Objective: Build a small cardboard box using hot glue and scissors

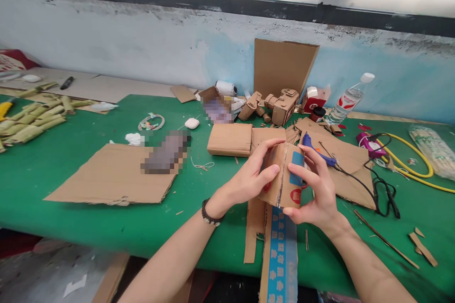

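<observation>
Green tabletop (88,220) is strewn w/ cdbd scraps & tools. At L, a big flat cdbd sheet (106,175) is laid, its R end partly covered by a blurred dark item (165,154). At the back, a cdbd panel (282,66) is stood upright. A blue-printed strip (282,255) is left hanging over the near edge, below the hands.

By both hands, a folded cdbd pc (286,187) is held above the table, R of centre, its seam turned up. L hand (250,177) is half curled: index stretched along the top edge, thumb pressed on the face nr the seam. R hand (320,194) is likewise part-closed on the other side, thumb set at the bottom corner, a fingertip laid by the blue print.

Just behind, a flat cdbd box (229,139) is placed. Farther back, a clear bottle (348,100) is tilted & a cdbd model (285,108) is set nearby. Beside R hand, a blue glue gun (330,161) is partly hidden; beyond, a purple unit (371,145) is seen.
</observation>
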Action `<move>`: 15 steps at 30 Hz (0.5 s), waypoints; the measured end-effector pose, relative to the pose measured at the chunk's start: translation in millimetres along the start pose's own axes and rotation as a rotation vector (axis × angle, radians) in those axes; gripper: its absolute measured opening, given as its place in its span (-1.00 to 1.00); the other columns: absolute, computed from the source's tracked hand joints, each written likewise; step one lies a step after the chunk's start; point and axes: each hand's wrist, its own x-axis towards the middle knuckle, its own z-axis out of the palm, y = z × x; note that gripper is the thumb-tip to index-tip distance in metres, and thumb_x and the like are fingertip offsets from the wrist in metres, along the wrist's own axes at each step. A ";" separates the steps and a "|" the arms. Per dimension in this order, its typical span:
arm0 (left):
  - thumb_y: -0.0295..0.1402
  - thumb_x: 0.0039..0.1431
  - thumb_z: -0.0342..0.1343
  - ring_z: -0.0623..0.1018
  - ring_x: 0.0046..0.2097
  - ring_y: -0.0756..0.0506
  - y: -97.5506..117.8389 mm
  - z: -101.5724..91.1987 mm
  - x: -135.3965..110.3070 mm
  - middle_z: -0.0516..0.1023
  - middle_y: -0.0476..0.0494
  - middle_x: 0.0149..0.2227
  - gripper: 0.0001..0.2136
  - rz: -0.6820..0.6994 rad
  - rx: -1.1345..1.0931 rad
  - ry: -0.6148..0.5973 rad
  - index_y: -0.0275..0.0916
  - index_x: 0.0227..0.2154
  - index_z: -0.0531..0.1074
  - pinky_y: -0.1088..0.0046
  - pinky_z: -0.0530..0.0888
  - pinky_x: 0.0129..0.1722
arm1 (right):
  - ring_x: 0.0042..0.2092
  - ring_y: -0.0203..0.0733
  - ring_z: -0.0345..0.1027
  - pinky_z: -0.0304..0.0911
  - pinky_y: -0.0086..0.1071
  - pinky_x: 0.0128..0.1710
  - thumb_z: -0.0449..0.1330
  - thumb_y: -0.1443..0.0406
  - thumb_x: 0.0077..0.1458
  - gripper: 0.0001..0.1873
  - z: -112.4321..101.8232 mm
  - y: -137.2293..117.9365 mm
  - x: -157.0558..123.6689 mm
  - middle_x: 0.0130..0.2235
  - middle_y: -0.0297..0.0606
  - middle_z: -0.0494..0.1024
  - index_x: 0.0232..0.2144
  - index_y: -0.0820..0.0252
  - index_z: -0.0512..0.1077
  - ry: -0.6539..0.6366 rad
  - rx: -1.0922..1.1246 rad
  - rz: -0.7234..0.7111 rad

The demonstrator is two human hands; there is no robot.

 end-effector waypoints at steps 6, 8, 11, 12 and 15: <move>0.03 0.54 0.11 0.47 0.45 -0.40 -5.2 7.8 -0.2 0.44 -0.39 0.45 -0.41 0.040 0.102 0.083 -0.16 0.45 0.29 -0.08 0.34 0.56 | 0.46 0.38 0.42 0.59 0.26 0.34 0.57 -0.12 0.16 -0.08 -0.4 -2.9 -0.8 0.56 0.00 0.21 0.47 -0.16 0.45 -0.014 -0.030 0.030; 0.00 0.54 0.06 0.48 0.42 -0.40 -6.4 9.9 -0.6 0.45 -0.39 0.43 -0.44 0.055 0.162 0.102 -0.15 0.44 0.29 -0.10 0.35 0.55 | 0.47 0.41 0.42 0.59 0.28 0.33 0.59 -0.12 0.12 -0.06 -0.4 -3.9 -1.1 0.57 0.00 0.21 0.46 -0.18 0.44 -0.018 -0.046 0.035; -0.04 0.53 0.03 0.50 0.38 -0.39 -8.6 12.0 -1.7 0.46 -0.40 0.39 -0.46 0.056 0.228 0.117 -0.15 0.43 0.28 -0.11 0.38 0.51 | 0.48 0.44 0.40 0.59 0.29 0.32 0.62 -0.09 0.08 -0.04 0.3 -5.6 -1.5 0.57 0.01 0.20 0.45 -0.17 0.44 -0.020 -0.075 0.040; -0.05 0.52 0.02 0.50 0.38 -0.40 -9.3 12.5 -2.0 0.46 -0.40 0.38 -0.46 0.058 0.243 0.121 -0.16 0.42 0.28 -0.12 0.39 0.49 | 0.48 0.45 0.40 0.59 0.29 0.32 0.62 -0.08 0.07 -0.03 0.7 -6.2 -1.6 0.57 0.01 0.20 0.45 -0.17 0.44 -0.020 -0.082 0.040; -0.06 0.50 0.02 0.49 0.36 -0.42 -10.0 13.3 -2.7 0.46 -0.42 0.37 -0.46 0.065 0.267 0.123 -0.19 0.41 0.28 -0.13 0.41 0.46 | 0.48 0.45 0.40 0.60 0.29 0.31 0.63 -0.07 0.06 -0.03 2.1 -8.3 -1.9 0.57 0.02 0.20 0.44 -0.15 0.44 -0.009 -0.094 0.037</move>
